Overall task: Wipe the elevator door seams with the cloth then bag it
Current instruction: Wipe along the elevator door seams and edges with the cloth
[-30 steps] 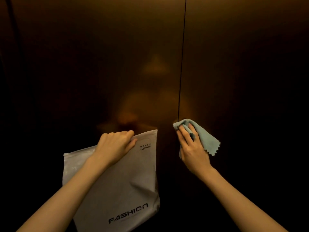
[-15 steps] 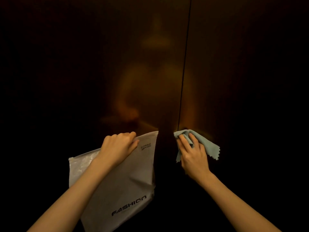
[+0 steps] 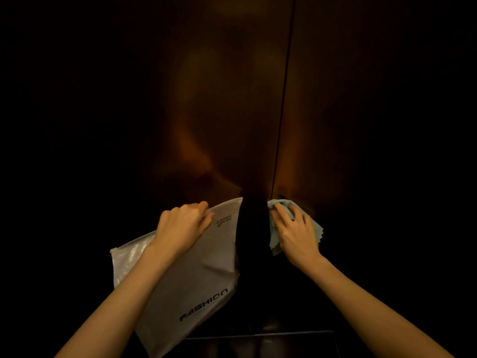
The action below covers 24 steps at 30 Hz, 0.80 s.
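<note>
- Cloth point(image 3: 277, 242), pale blue with a zigzag-cut edge, pressed flat against elevator door point(image 3: 361, 125) low down, right at the bottom visible end of centre seam point(image 3: 282, 99).
- Right hand point(image 3: 296, 232) on top of cloth, palm toward door, fingers point(image 3: 280, 215) slightly spread and pushing fabric onto the metal; cloth corners stick out past the hand on the lower left and the right.
- Seam is a thin dark vertical line running from top of view down to the cloth.
- Left hand point(image 3: 180, 226) just left of the seam, fingers curled together, gripping top edge of bag point(image 3: 196, 280).
- Bag frosted grey plastic, hangs tilted, "FASHION" printed near bottom, small "CLASSIC FASHION" near top corner; zip-strip top edge runs out to the left of the hand.
- Bag and cloth apart, dark gap between them.
- Door brown metal, dim, blurry warm reflection on the left panel.
- Threshold strip point(image 3: 258, 335) faintly visible at the door's foot.
</note>
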Each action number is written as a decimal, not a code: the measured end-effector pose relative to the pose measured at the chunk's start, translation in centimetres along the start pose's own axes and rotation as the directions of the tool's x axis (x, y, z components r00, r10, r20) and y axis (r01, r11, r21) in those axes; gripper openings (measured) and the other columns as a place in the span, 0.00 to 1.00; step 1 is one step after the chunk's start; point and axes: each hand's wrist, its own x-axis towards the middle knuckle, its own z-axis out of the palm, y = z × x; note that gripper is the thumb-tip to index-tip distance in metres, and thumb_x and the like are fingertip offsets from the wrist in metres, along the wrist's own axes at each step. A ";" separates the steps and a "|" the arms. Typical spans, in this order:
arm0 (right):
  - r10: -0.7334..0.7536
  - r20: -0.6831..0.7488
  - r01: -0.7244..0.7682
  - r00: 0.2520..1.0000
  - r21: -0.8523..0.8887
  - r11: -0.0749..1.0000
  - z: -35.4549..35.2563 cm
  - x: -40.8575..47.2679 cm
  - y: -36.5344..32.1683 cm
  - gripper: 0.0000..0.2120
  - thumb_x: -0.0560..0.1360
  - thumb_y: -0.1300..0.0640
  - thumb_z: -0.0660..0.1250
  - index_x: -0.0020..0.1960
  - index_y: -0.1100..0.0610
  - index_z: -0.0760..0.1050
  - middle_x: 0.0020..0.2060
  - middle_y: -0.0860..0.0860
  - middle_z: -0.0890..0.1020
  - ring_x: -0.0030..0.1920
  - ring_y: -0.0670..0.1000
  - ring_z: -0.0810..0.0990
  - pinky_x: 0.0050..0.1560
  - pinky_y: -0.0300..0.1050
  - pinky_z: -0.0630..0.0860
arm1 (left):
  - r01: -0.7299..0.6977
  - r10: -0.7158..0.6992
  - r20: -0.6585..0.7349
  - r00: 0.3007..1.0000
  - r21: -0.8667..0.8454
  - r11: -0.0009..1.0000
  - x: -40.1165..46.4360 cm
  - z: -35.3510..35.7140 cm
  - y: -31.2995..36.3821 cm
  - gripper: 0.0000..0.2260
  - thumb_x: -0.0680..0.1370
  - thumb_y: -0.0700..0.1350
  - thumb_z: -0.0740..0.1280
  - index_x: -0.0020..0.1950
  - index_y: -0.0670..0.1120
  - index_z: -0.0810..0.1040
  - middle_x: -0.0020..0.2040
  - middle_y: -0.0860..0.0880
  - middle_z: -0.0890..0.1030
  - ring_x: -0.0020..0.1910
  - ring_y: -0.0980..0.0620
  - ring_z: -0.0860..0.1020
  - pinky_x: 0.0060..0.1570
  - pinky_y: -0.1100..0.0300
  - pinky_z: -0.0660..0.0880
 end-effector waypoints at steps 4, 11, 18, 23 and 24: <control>0.009 0.117 -0.012 0.993 0.027 1.000 2.0 -1.1 -0.7 0.32 0.62 0.56 0.77 0.64 0.59 0.74 0.63 0.54 0.76 0.51 0.60 0.80 0.41 0.49 0.78 | 0.035 -0.034 0.074 0.997 -0.017 0.999 -1.3 1.7 0.2 0.13 0.81 0.55 0.53 0.48 0.49 0.72 0.42 0.50 0.79 0.40 0.47 0.79 0.33 0.58 0.65; -0.031 0.294 0.010 0.955 0.071 0.997 3.9 -2.7 -1.6 0.31 0.76 0.59 0.63 0.75 0.59 0.54 0.75 0.53 0.57 0.66 0.59 0.68 0.60 0.49 0.71 | 0.069 -0.067 0.142 0.988 -0.005 0.998 -3.0 2.8 0.4 0.13 0.81 0.54 0.53 0.48 0.48 0.72 0.44 0.48 0.80 0.43 0.45 0.80 0.34 0.56 0.66; 0.085 -0.090 -0.077 0.992 0.098 0.992 1.1 -0.2 -0.9 0.32 0.69 0.56 0.70 0.70 0.62 0.66 0.68 0.58 0.70 0.58 0.62 0.76 0.54 0.55 0.74 | 0.082 -0.078 0.162 0.984 -0.020 0.996 -3.4 2.9 0.1 0.13 0.81 0.54 0.53 0.47 0.47 0.72 0.43 0.47 0.79 0.42 0.44 0.79 0.35 0.56 0.68; 0.188 -0.219 -0.151 0.957 0.174 0.973 0.3 1.6 -1.3 0.32 0.71 0.59 0.67 0.73 0.61 0.62 0.69 0.57 0.63 0.60 0.62 0.70 0.54 0.57 0.74 | 0.124 -0.118 0.152 0.981 -0.035 0.992 -3.4 3.4 0.2 0.13 0.81 0.54 0.53 0.47 0.48 0.72 0.42 0.49 0.79 0.41 0.44 0.79 0.36 0.55 0.71; 0.175 -0.205 -0.142 0.963 0.166 0.976 1.4 1.1 -1.4 0.32 0.70 0.59 0.67 0.73 0.61 0.63 0.69 0.57 0.62 0.61 0.62 0.68 0.54 0.57 0.74 | 0.137 -0.129 0.152 0.980 -0.043 0.990 -3.6 3.7 0.2 0.13 0.81 0.54 0.53 0.46 0.48 0.72 0.42 0.49 0.79 0.41 0.44 0.79 0.36 0.55 0.71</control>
